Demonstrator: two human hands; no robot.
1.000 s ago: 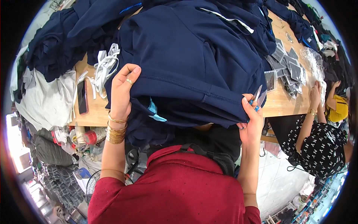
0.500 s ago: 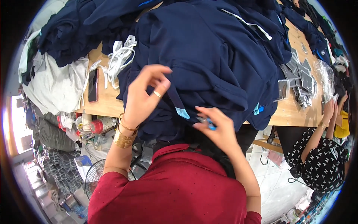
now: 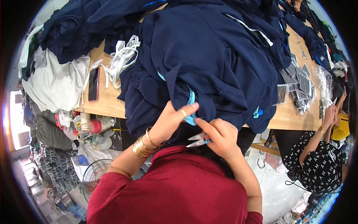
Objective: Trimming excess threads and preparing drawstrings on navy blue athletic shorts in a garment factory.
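One big heap of dark blue garments (image 3: 209, 56) fills the upper middle of the frame on a wooden table (image 3: 106, 106), too tangled to count piece by piece; a second, smaller dark heap (image 3: 67, 33) lies at the upper left; one pale grey cloth (image 3: 56, 82) sits at the left edge, with one dark phone (image 3: 93, 84) beside it and a bunch of white straps (image 3: 121, 56) above the phone; a stack of grey packets (image 3: 298, 84) lies at the right.

Two hands meet at the lower middle, at the hem of the nearest garment; the left hand (image 3: 169, 121), with a ring and several gold bangles (image 3: 143, 143), has fingers curled and thumb pressed forward, pinching a light blue label (image 3: 191, 118) on the hem; the right hand (image 3: 222, 136) is closed around one small pair of snips (image 3: 197, 140), blades parted a little, tips just below the label; another person's arm (image 3: 317, 138) shows at the right edge.
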